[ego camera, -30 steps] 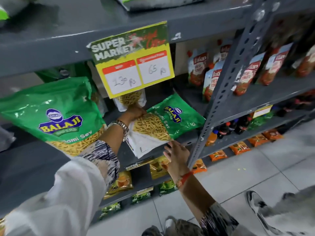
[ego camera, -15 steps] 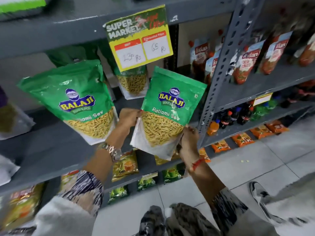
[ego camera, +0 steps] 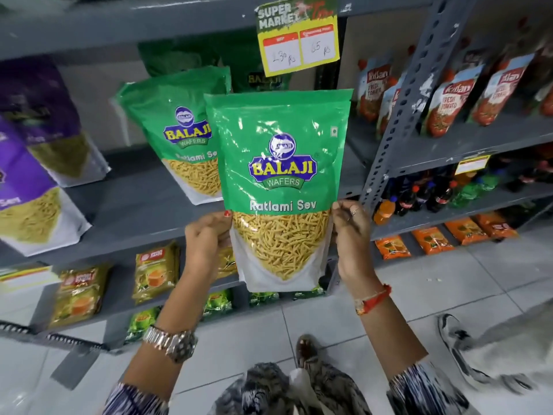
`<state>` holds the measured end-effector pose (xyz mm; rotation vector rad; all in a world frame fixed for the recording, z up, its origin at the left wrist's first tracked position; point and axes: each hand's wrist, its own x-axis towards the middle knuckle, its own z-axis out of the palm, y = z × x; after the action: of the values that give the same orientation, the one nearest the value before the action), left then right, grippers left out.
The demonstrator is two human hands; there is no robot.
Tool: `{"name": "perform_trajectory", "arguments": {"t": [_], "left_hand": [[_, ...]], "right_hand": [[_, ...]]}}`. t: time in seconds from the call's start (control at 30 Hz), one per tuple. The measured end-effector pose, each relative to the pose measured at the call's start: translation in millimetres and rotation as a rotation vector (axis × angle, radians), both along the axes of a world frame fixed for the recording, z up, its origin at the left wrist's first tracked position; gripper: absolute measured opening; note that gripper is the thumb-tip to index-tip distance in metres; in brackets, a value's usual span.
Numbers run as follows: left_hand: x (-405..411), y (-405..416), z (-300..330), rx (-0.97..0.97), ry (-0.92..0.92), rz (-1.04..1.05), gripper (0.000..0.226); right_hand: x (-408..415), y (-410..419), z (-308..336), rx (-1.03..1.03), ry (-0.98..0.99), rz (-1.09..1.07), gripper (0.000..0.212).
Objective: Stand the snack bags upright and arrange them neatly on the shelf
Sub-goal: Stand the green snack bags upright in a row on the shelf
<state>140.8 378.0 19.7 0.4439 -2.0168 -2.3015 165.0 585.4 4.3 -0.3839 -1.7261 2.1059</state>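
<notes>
A green Balaji Ratlami Sev bag (ego camera: 279,163) is held upright in front of the grey shelf (ego camera: 143,202), off its surface. My left hand (ego camera: 206,244) grips its lower left edge and my right hand (ego camera: 351,235) grips its lower right edge. A second green sev bag (ego camera: 176,130) stands leaning on the shelf just behind and to the left. Another dark green bag (ego camera: 263,80) sits further back, mostly hidden.
Purple sev bags (ego camera: 27,181) lean at the shelf's left. A yellow price sign (ego camera: 297,40) hangs from the shelf above. A slotted upright post (ego camera: 401,115) bounds the bay on the right, with tomato pouches (ego camera: 449,106) beyond. Soup packets (ego camera: 155,274) fill lower shelves.
The green bag went from lying tilted on the shelf to being lifted upright and pulled toward me with both hands. The view shifted left and closer.
</notes>
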Motion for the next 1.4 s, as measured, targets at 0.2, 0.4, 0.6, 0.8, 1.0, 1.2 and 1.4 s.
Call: {"name": "perform_trajectory", "arguments": {"t": [0.2, 0.4, 0.6, 0.8, 1.0, 1.2, 1.4], "left_hand": [[27, -10, 17, 0.064, 0.097, 0.043, 0.027], [21, -11, 2, 0.041, 0.068, 0.038, 0.023], [-15, 21, -14, 0.012, 0.007, 0.032, 0.024], [-77, 52, -10, 0.043, -0.015, 0.053, 0.019], [-129, 66, -6, 0.031, 0.027, 0.053, 0.022], [-164, 68, -24, 0.033, 0.043, 0.101, 0.019], [-168, 71, -30, 0.069, 0.06, 0.136, 0.029]], "right_hand": [[19, -13, 17, -0.021, 0.027, 0.026, 0.015], [11, -15, 7, -0.033, 0.001, -0.004, 0.017], [-32, 5, -16, -0.006, -0.07, -0.067, 0.007], [-101, 31, -16, 0.018, -0.046, -0.045, 0.02], [-159, 41, -6, -0.038, 0.013, -0.028, 0.023], [-196, 36, -15, -0.027, 0.048, 0.061, 0.019], [-206, 35, -22, 0.016, 0.014, 0.151, 0.01]]}}
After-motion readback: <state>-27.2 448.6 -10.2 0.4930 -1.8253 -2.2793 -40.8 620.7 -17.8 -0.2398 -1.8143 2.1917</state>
